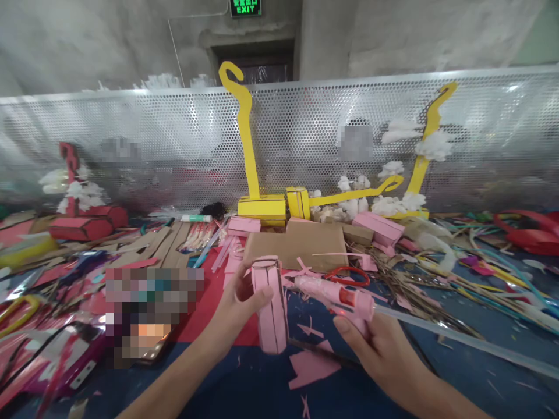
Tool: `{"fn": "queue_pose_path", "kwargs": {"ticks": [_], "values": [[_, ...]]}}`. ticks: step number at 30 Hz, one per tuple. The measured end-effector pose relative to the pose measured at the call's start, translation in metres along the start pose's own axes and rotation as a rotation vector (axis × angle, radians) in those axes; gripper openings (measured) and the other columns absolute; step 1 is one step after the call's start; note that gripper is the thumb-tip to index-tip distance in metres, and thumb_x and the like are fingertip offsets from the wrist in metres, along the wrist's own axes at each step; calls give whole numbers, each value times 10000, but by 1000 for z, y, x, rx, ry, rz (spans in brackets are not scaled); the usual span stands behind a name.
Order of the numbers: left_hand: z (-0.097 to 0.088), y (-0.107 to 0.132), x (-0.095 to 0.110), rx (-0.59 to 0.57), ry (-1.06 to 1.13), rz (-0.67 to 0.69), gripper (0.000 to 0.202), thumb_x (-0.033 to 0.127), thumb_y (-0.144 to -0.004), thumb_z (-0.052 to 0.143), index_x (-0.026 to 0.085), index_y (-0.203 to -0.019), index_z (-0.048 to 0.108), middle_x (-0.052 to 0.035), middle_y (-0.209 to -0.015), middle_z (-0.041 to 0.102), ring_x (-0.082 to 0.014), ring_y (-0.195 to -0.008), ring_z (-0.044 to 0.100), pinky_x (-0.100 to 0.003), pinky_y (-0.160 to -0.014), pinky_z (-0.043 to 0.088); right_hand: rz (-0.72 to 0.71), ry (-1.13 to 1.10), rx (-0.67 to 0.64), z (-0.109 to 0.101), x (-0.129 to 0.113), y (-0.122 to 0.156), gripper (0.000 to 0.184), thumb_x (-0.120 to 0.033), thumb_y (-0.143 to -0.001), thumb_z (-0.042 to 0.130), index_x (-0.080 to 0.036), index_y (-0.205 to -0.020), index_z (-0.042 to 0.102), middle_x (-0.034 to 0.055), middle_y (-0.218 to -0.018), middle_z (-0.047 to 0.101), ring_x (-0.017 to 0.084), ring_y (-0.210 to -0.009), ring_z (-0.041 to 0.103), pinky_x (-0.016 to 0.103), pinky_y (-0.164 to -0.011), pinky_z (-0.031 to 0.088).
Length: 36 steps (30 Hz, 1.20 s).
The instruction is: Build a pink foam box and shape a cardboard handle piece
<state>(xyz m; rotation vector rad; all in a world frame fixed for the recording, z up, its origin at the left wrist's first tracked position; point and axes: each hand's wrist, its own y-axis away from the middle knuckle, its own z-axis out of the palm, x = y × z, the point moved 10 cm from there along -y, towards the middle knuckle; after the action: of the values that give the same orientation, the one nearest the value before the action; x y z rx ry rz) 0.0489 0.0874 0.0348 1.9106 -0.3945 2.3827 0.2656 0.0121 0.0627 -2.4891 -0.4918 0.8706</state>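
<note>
My left hand [244, 294] is wrapped round a pink paper-covered box [271, 320], held upright with dark lines along its edges. In my right hand [371, 337] is a pink hot glue gun [336, 294], its nozzle pointing left at the box's side, close to it. A long clear glue stick [463, 337] runs out of the gun's back toward the right. Below the hands lies a pink paper scrap [313, 365] on the blue table. Red-handled scissors [349, 274] rest just behind the gun. Whether the nozzle touches the box I cannot tell.
A perforated metal screen [183, 139] stands behind the table. Before it are yellow paper hook shapes on boxes [262, 206], one with white tufts [437, 145], and a red one [81, 227]. Brown cardboard [301, 244], twigs [419, 297] and scraps lie around. A blurred-out device [152, 308] sits left.
</note>
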Motion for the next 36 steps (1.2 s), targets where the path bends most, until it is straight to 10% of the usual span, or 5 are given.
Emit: {"fn": "queue_pose_path", "kwargs": {"ticks": [22, 28, 36], "values": [[9, 7, 9, -2, 33, 9, 531, 352, -760, 846, 269, -1230, 613, -103, -1319, 677, -303, -1250, 612, -444, -1052, 490, 1, -43, 21, -7, -10, -5, 388, -473, -1002, 473, -193, -938, 733, 46, -607, 643, 241, -722, 671, 309, -635, 573], [12, 8, 13, -12, 20, 10, 538, 351, -771, 835, 256, -1247, 604, -115, -1361, 652, -315, -1283, 589, -455, -1067, 478, 45, -89, -5, -4, -2, -1, 442, -514, -984, 509, -234, -686, 679, 4, -458, 514, 202, -509, 569, 286, -491, 507], [12, 7, 10, -39, 23, 11, 544, 361, -775, 832, 252, -1250, 589, -117, -1308, 683, -313, -1193, 644, -468, -1022, 508, 21, -73, -2, -2, -3, -1, 424, -489, -1003, 475, -204, -809, 721, 2, -498, 546, 170, -448, 511, 276, -479, 495]]}}
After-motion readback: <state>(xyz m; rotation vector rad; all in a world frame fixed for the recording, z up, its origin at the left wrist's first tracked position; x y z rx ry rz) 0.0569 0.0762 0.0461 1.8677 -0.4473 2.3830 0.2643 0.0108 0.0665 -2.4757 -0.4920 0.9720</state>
